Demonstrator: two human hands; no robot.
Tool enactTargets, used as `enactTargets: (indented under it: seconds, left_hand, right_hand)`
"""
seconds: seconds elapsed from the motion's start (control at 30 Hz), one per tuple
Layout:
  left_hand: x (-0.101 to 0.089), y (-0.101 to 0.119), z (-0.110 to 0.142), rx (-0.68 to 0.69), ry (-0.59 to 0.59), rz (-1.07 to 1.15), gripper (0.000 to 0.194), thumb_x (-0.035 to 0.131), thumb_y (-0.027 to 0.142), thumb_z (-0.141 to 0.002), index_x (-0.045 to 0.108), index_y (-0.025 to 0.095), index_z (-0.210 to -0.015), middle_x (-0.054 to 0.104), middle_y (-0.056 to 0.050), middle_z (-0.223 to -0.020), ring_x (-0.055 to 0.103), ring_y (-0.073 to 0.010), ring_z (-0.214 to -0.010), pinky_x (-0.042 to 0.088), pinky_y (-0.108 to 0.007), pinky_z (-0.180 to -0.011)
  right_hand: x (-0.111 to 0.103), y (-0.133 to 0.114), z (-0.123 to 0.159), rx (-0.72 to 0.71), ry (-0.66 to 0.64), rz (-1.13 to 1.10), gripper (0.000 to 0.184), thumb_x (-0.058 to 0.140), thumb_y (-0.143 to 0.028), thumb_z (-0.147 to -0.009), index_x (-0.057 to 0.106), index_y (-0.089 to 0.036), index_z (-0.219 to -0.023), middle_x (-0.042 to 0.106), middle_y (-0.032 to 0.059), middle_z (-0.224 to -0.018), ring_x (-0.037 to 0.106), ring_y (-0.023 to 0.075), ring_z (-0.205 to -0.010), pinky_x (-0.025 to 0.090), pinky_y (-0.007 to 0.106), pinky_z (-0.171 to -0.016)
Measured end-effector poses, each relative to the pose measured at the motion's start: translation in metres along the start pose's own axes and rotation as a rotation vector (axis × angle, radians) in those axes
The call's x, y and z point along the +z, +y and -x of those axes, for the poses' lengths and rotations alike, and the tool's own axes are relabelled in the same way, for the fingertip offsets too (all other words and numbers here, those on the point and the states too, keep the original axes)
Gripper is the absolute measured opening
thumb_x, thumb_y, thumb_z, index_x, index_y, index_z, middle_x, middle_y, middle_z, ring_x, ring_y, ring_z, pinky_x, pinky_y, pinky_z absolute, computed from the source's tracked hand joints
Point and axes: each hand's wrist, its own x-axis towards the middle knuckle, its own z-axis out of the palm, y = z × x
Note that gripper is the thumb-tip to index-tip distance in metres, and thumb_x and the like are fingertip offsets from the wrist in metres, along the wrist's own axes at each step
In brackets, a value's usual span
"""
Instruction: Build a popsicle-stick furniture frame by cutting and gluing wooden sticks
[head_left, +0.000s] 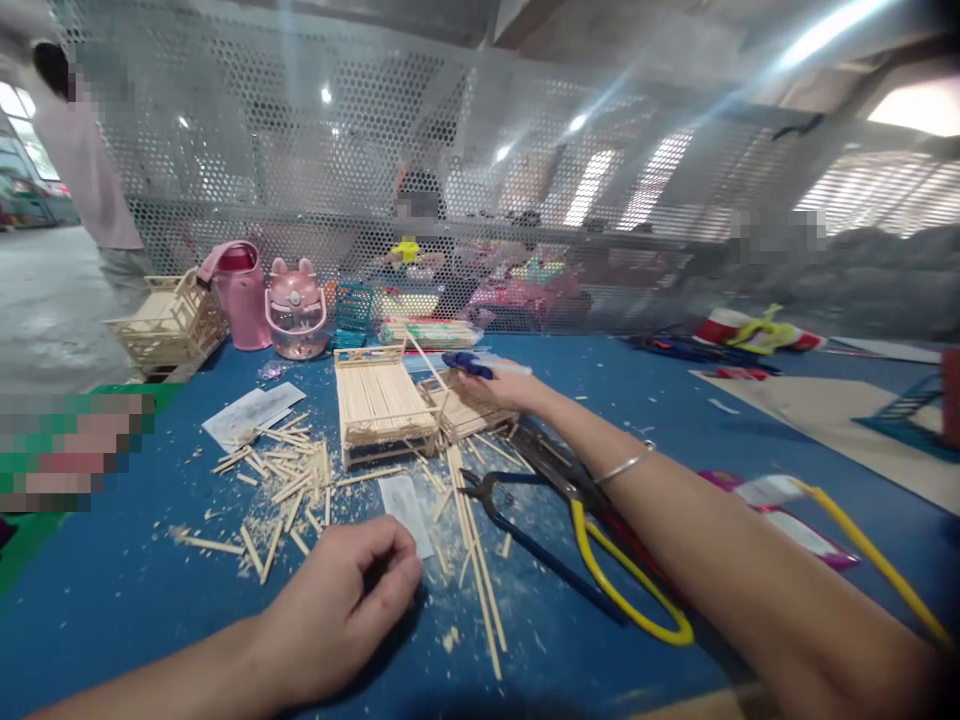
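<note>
My left hand (352, 600) rests on the blue table, loosely curled with nothing visible in it. Beside it lie a small paper slip (405, 512) and a heap of short wooden sticks (289, 470). My right hand (504, 388) reaches forward, its fingers closed around a dark blue and clear, tube-like thing (472, 365); the exact kind is hard to make out. Just below that hand sits a small wooden stick frame (472, 412), partly covered. To its left stands a miniature bed made of sticks (384, 400). Long thin sticks (474, 550) lie between my hands.
Blue-handled pliers (540, 540) and yellow-handled cutters (630, 590) lie under my right forearm. At the back are a pink bottle (241, 300), a pink animal-eared bottle (297, 315) and another stick model (169, 325). A perforated metal screen (300, 150) stands behind; people are beyond it.
</note>
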Motion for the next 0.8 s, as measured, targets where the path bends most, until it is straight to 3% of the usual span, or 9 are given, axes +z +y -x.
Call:
enactTargets:
  seconds: [0.2,0.3,0.47,0.6,0.7,0.8]
  left_hand:
    - [0.000,0.000,0.000,0.032,0.004,-0.032,0.022,0.039,0.031,-0.086,0.049,0.019,-0.072,0.054,0.001,-0.063,0.047,-0.0110,-0.059,0.037,-0.022,-0.056]
    - [-0.001,-0.001,0.000,0.055,0.013,-0.051,0.019,0.040,0.029,-0.085,0.050,0.018,-0.073,0.056,0.000,-0.065,0.049,-0.0112,-0.060,0.038,-0.023,-0.058]
    - [-0.005,0.001,0.000,0.092,0.024,-0.080,0.018,0.042,0.028,-0.084,0.052,0.018,-0.073,0.057,0.000,-0.065,0.050,-0.0106,-0.060,0.039,-0.023,-0.058]
    - [-0.008,0.001,-0.001,0.118,0.055,-0.113,0.016,0.044,0.027,-0.083,0.053,0.018,-0.073,0.058,0.001,-0.064,0.049,-0.0103,-0.059,0.039,-0.022,-0.057]
    - [-0.009,-0.001,-0.003,0.101,0.084,-0.102,0.013,0.048,0.026,-0.080,0.055,0.018,-0.072,0.059,0.001,-0.064,0.051,-0.0102,-0.059,0.040,-0.022,-0.057]
    - [-0.010,-0.001,-0.003,0.097,0.091,-0.089,0.011,0.050,0.026,-0.079,0.056,0.018,-0.074,0.061,0.000,-0.065,0.053,-0.0107,-0.060,0.041,-0.022,-0.058]
  right_hand:
    - [0.005,0.011,0.011,0.174,0.032,-0.239,0.047,0.038,-0.059,-0.078,0.051,-0.018,-0.062,0.051,-0.0008,-0.048,0.044,0.0117,-0.047,0.033,0.024,-0.048]
    - [0.014,0.006,0.018,0.222,0.059,-0.368,0.050,0.040,-0.065,-0.073,0.047,-0.018,-0.058,0.047,-0.0020,-0.045,0.042,0.0104,-0.044,0.033,0.024,-0.046]
    - [0.021,-0.010,0.018,0.252,0.127,-0.600,0.058,0.033,-0.075,-0.070,0.049,-0.019,-0.072,0.053,0.0006,-0.055,0.048,0.0115,-0.047,0.039,0.024,-0.046]
    - [0.015,-0.013,0.018,0.299,0.259,-0.867,0.060,0.043,-0.076,-0.063,0.050,-0.020,-0.086,0.060,0.0028,-0.068,0.057,0.0142,-0.053,0.044,0.026,-0.050]
    - [-0.003,-0.009,0.027,0.251,0.344,-0.774,0.056,0.046,-0.070,-0.067,0.053,-0.022,-0.094,0.064,0.0046,-0.078,0.061,0.0174,-0.058,0.046,0.031,-0.055]
    - [-0.033,-0.002,0.046,0.157,0.423,-0.348,0.051,0.042,-0.063,-0.075,0.060,-0.020,-0.096,0.066,0.0097,-0.085,0.062,0.0227,-0.071,0.046,0.036,-0.062]
